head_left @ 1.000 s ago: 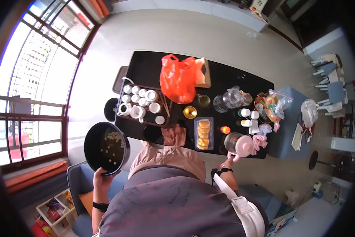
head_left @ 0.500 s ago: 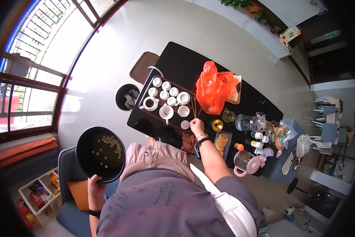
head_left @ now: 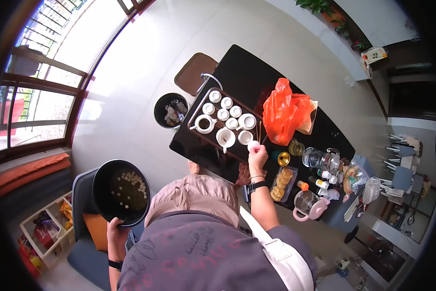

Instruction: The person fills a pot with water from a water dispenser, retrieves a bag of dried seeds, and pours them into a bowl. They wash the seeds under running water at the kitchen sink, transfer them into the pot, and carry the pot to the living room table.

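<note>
My left hand grips the near rim of a deep black bucket, which is tipped so its inside shows dark liquid and several small pale round pieces. At the front right corner of the tea tray, my right hand has its fingers closed at a small round white piece. Thin wooden sticks stand just beyond those fingers. On the tray are several white cups, a white pot of dark tea and a white pitcher.
A red plastic bag lies right of the tray. Nearer are a gold-rimmed container, a box of yellow food and a pink-lidded jug. A waste bin and brown stool stand beyond the black table.
My right hand has shifted left from beside the sticks to the small round white piece. The view has turned, moving the table rightward. My left hand still holds the bucket.
</note>
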`<state>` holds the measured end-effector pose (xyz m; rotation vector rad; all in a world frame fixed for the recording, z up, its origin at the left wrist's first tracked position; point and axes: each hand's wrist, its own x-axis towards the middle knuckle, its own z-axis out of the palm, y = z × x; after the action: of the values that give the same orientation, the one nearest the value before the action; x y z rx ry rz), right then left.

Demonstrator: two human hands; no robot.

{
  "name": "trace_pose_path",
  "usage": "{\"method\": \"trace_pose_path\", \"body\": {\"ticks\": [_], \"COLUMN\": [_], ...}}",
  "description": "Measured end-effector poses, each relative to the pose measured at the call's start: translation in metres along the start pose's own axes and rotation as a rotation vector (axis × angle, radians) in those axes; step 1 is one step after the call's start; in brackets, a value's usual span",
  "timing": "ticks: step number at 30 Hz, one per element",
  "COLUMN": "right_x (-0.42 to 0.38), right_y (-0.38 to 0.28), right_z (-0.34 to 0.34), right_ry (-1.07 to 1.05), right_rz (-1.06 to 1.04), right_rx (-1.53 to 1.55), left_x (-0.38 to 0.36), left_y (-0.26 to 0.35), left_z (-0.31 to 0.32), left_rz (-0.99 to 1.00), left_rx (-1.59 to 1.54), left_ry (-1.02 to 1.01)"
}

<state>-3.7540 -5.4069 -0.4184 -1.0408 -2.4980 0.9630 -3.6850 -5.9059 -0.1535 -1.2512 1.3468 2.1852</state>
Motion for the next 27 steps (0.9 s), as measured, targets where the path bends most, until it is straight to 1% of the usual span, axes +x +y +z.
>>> {"method": "trace_pose_path", "body": {"ticks": [2, 4, 6, 8, 9, 10, 11, 13, 14, 17, 19, 20, 22, 24, 26, 27], "right_x": [0.006, 0.008, 0.009, 0.007, 0.007, 0.007, 0.008, 0.007, 0.006, 0.005, 0.006, 0.004, -0.001, -0.013, -0.024, -0.026], "right_y": [-0.063, -0.111, -0.134, -0.140, -0.140, -0.140, -0.133, -0.132, -0.130, -0.123, -0.112, -0.114, -0.124, -0.126, -0.118, -0.110], "right_z": [-0.008, 0.008, 0.050, 0.097, 0.112, 0.127, 0.142, 0.149, 0.151, 0.163, 0.172, 0.167, 0.144, 0.114, 0.066, 0.035], "right_ry": [-0.016, -0.203, -0.337, -0.416, -0.415, -0.432, -0.455, -0.505, -0.523, -0.520, -0.546, -0.533, -0.495, -0.497, -0.525, -0.493], "right_rz": [-0.161, -0.264, -0.477, -0.541, -0.581, -0.571, -0.563, -0.527, -0.487, -0.505, -0.475, -0.424, -0.496, -0.383, -0.384, -0.353], "right_rx": [0.196, 0.247, 0.161, -0.034, -0.052, -0.141, -0.165, -0.225, -0.224, -0.260, -0.248, -0.211, -0.207, -0.178, -0.161, -0.138], "left_x": [0.008, 0.011, 0.019, 0.016, 0.013, 0.011, 0.009, 0.004, 0.004, 0.005, 0.005, 0.007, 0.015, 0.025, 0.019, 0.033], "left_y": [-0.003, 0.001, -0.002, 0.001, 0.003, 0.004, 0.005, 0.008, 0.009, 0.006, 0.007, 0.006, 0.002, -0.004, 0.003, -0.002], "left_z": [-0.007, -0.005, -0.015, -0.003, 0.004, 0.008, 0.011, 0.014, 0.011, 0.007, 0.009, 0.008, 0.006, 0.007, 0.042, 0.031], "left_rz": [-0.031, -0.031, -0.039, -0.014, 0.007, 0.021, 0.037, 0.050, 0.054, 0.074, 0.086, 0.074, 0.069, 0.063, 0.004, -0.030], "left_rx": [-0.077, -0.066, -0.020, -0.045, -0.063, -0.067, -0.059, -0.070, -0.073, -0.044, -0.022, -0.013, 0.028, 0.047, 0.163, 0.237], "left_ry": [0.018, -0.001, -0.084, -0.087, -0.091, -0.086, -0.078, -0.056, -0.043, -0.037, -0.038, -0.048, -0.076, -0.100, -0.071, -0.074]}}
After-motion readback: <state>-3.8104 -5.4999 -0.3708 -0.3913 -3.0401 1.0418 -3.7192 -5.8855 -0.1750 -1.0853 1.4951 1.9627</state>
